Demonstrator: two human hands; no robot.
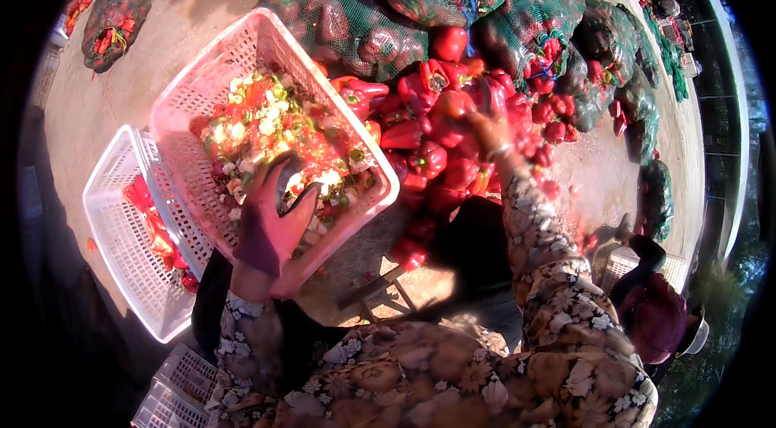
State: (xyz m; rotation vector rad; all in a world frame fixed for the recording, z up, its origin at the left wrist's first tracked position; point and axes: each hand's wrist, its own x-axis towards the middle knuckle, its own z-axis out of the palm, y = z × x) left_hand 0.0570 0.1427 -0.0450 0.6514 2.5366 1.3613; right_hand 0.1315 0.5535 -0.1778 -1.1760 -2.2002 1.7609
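Observation:
My left hand (279, 214), in a pinkish glove with dark fingertips, is over the near side of a pink plastic crate (174, 117). Its thumb and fingers curve apart, with nothing visible between them. Inside the crate lies a heap of pale and green pepper cores (259, 121) with seeds and red scraps. My right hand (491, 135) reaches into a pile of red bell peppers (424, 157) to the right of the crate. Motion smears its fingers, so whether they grip a pepper does not show.
Green mesh sacks (339, 20) full of peppers stand behind the pile and along the right. A white crate (121, 242) with red pepper pieces adjoins the pink one at left. Another person (655, 315) is at the lower right. A sack (117, 16) lies far left.

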